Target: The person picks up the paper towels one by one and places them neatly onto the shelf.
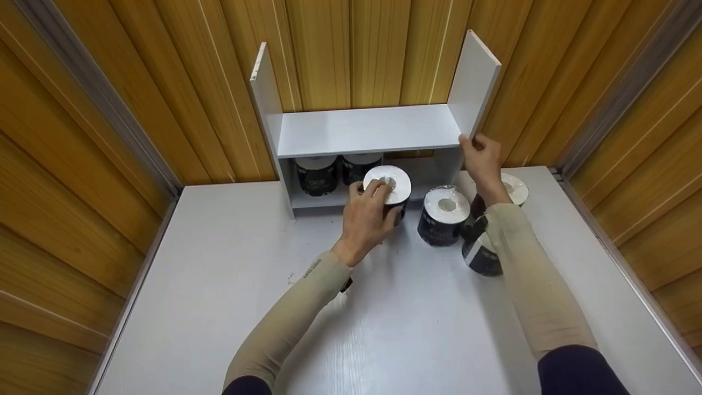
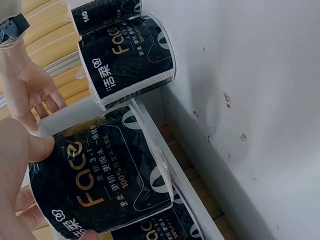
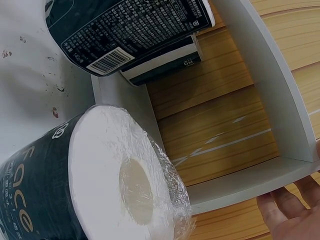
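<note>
I see the left hand (image 1: 366,220) with its grip around one roll (image 1: 400,189), axis roughly upright, at the lower opening of the shelf (image 1: 367,129); the right hand (image 1: 483,163), farther from it, holds the side panel (image 1: 477,82).

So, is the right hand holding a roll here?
No, the right hand grips the side of the shelf, while the left hand holds a roll.

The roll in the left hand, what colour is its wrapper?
The wrapper is mostly black with gold and white; the left wrist view shows it best.
</note>
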Motion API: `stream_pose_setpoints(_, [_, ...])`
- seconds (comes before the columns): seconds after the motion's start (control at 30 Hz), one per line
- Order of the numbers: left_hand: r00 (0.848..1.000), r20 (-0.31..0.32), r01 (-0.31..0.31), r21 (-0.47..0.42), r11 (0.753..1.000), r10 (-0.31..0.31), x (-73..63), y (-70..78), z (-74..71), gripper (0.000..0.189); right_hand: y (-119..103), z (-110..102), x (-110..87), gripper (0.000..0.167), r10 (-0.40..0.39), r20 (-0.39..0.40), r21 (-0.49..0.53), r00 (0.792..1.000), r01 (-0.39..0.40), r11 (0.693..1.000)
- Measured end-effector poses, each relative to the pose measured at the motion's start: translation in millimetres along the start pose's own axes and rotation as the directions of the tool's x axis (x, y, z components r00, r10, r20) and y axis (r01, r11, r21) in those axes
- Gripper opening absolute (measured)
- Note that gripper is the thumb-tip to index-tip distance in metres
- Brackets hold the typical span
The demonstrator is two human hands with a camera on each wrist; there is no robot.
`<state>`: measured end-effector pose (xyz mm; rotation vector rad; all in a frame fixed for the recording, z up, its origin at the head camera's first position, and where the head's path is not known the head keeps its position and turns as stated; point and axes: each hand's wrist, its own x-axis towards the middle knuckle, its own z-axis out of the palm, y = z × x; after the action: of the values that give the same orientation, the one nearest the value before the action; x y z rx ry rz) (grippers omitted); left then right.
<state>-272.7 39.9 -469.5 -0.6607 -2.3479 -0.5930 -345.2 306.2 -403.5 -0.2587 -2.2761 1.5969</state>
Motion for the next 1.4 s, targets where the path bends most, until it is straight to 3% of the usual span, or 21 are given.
stream_pose_setpoints(0.3, [1.0,0.021,-0.009,0.008,1.0,0.009,6.8,5.4,5.6,0.044,2,-3,-0.9,0.042,0.017,0.003,-0.013,1.0,-0.017,1.0])
stream_pose_setpoints(0.53, [1.0,0.01,-0.007,0.019,1.0,0.007,12.3,6.4,11.1,0.044,3,-2,2.1,0.035,-0.02,0.004,-0.016,1.0,0.02,1.0])
stream_pose_setpoints(0.87, [1.0,0.025,0.002,0.038,0.999,-0.003,18.4,10.3,21.7,0.044,2,0,3.1,0.039,0.006,0.007,-0.029,1.0,-0.006,1.0])
stream_pose_setpoints(1.4, [0.999,0.041,-0.001,0.07,0.998,-0.001,25.9,18.3,34.3,0.044,2,-9,0.7,0.039,-0.024,-0.02,0.008,1.0,0.025,1.0])
